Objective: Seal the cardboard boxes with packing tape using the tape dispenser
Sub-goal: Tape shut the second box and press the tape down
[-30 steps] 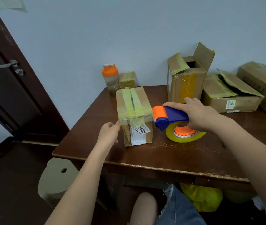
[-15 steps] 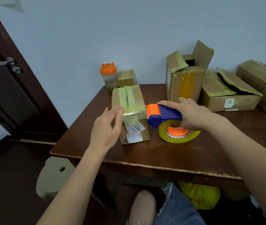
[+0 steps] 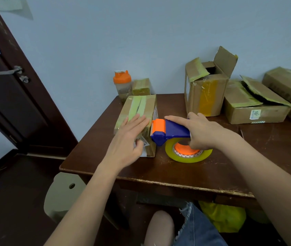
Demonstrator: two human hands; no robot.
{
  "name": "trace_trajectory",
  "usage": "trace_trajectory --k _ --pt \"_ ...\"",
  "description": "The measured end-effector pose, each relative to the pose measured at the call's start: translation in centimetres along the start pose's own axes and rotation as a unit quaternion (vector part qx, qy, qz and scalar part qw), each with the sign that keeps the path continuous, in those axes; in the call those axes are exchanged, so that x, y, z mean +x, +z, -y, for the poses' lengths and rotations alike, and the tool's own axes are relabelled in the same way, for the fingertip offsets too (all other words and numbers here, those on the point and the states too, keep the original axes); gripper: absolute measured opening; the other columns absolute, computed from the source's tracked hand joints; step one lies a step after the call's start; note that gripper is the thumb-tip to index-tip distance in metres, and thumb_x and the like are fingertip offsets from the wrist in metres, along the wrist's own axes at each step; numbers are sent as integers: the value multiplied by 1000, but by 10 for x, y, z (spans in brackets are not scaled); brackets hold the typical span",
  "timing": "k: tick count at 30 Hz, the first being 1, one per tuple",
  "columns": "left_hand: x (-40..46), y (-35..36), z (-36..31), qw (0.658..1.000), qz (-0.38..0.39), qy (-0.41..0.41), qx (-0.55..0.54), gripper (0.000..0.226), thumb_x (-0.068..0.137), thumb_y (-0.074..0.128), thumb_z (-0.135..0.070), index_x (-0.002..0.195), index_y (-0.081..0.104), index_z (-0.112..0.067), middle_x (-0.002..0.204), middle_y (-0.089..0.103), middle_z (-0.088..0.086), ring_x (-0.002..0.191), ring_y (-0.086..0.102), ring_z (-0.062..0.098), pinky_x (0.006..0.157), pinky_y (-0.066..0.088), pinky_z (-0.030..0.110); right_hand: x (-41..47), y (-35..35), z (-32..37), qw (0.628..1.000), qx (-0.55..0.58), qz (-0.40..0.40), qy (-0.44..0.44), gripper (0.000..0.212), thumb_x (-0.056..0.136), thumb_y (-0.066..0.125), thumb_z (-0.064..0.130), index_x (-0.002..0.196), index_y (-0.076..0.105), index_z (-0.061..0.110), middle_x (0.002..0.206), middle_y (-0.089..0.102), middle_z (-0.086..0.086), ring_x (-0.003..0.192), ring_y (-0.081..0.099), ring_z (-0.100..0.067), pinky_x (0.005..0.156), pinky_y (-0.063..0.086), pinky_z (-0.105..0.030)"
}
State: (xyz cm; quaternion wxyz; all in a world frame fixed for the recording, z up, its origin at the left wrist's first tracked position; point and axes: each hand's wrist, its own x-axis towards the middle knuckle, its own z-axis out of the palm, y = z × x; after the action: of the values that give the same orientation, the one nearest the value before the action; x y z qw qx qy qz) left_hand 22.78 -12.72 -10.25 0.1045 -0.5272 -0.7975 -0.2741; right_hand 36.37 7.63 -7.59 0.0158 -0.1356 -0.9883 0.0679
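A small cardboard box (image 3: 141, 107) with yellowish tape along its top seam stands near the left of the dark wooden table (image 3: 159, 173). My left hand (image 3: 128, 139) lies flat with straight fingers on the box's near top edge, its thumb over the white label. My right hand (image 3: 203, 132) grips the handle of the blue and orange tape dispenser (image 3: 169, 132). The dispenser's orange head sits against the box's right side. Its yellow tape roll (image 3: 189, 155) rests on the table.
An orange-lidded shaker bottle (image 3: 122, 86) and a tiny taped box (image 3: 141, 87) stand at the back. An open upright box (image 3: 207, 89), a flat box with a lifted flap (image 3: 255, 107) and another box (image 3: 290, 91) fill the right. A dark door (image 3: 8, 96) is left, a stool (image 3: 61, 196) below.
My left hand has risen from the box's left side onto its top front edge. The box has turned slightly, and the dispenser has stayed against its right side.
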Motion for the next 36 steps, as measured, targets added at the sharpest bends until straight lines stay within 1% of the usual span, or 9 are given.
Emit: trace_trajectory --k 2,4,5,8,11,16,21,29,36 --pt "-1 4 2 999 3 -10 -36 70 76 45 -10 145 44 -23 152 38 -8 144 18 -2 119 -3 18 -2 -1 -3 1000 -8 5 -8 100 83 62 22 147 -8 53 116 35 -4 107 35 -24 88 43 -39" --pt "2 3 6 997 -4 -38 -70 70 73 43 -11 142 49 -24 150 41 -9 142 23 -2 119 -3 17 -2 -2 -4 999 -31 7 -11 102 82 62 25 146 -12 54 122 34 -6 116 33 -30 110 27 -50" --pt "4 2 7 996 -5 -46 -81 69 73 42 -12 140 51 -25 149 42 -10 141 26 -2 118 -3 15 -2 -2 -4 999 -27 9 -16 104 82 63 24 145 -13 55 123 33 -6 117 33 -30 112 24 -51" --pt "5 0 7 994 -4 -45 -98 68 72 42 -13 138 53 -27 145 41 -15 138 29 -3 116 -2 14 -2 -1 -2 998 37 10 -56 105 83 65 16 140 -8 63 111 34 1 97 44 -20 87 47 -37" --pt "5 1 8 996 4 -41 -83 69 73 43 -14 140 50 -29 146 43 -13 139 30 1 117 2 22 -1 -1 -6 996 46 -2 -82 101 87 63 15 130 -8 73 99 38 2 82 50 -18 74 54 -39" --pt "5 7 5 1000 4 -15 -27 63 77 49 -20 140 51 -26 145 47 -7 137 35 9 118 6 28 -13 -11 -26 996 52 19 -75 103 85 68 17 124 -6 77 93 40 6 84 48 -16 80 51 -41" --pt "10 17 2 999 -32 17 13 52 88 68 -25 138 54 -23 139 53 -3 130 44 13 116 28 46 -29 -26 -44 997 41 15 -61 98 83 74 32 134 0 72 92 38 9 80 46 -10 79 50 -37" --pt "15 20 1 999 -42 -21 -8 49 89 70 -20 135 57 -25 137 55 -3 130 44 17 112 34 51 -39 -40 -27 997 -60 14 -54 84 91 55 23 139 4 68 89 38 9 74 46 -11 55 37 -24" --pt "15 16 0 999 -16 -39 -7 57 87 71 -13 139 53 -30 141 51 -6 133 40 17 113 33 47 -25 -52 0 988 -143 44 -45 79 88 48 18 141 13 64 85 35 9 73 45 -13 54 37 -28"
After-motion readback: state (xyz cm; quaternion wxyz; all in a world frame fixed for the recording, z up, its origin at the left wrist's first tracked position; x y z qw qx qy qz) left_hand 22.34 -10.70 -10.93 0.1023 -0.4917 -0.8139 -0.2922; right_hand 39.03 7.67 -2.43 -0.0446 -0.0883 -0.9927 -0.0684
